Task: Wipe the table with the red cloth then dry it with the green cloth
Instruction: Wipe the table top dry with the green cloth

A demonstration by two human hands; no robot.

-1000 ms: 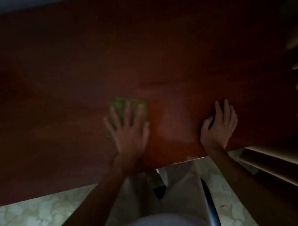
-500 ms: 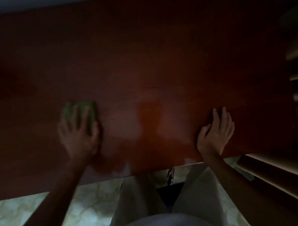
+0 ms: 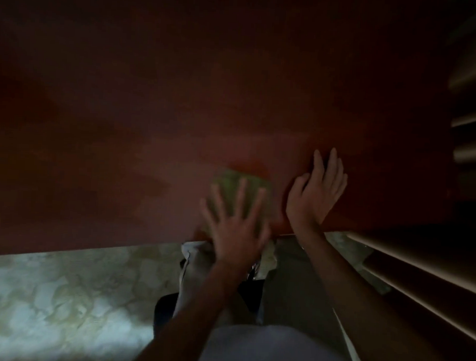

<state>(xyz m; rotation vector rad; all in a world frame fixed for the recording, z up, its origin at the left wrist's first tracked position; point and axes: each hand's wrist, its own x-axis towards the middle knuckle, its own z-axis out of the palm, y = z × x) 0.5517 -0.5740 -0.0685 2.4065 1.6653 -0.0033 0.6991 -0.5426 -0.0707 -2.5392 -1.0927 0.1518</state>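
Observation:
The dark reddish-brown table (image 3: 180, 96) fills most of the dim head view. A folded green cloth (image 3: 232, 185) lies flat on it near the front edge. My left hand (image 3: 236, 226) presses down on the cloth with its fingers spread, blurred by motion. Just to the right, my right hand (image 3: 316, 193) rests flat on the table with fingers together and nothing in it. The red cloth is not in view.
Pale horizontal slats of a shelf or chair (image 3: 418, 264) stand close at the right, with more slats (image 3: 471, 119) along the table's right side. Patterned light flooring (image 3: 62, 295) lies below the table's front edge.
My left hand has swept the green cloth from the left back to the right, stopping next to my right hand near the front edge. My right hand stays planted.

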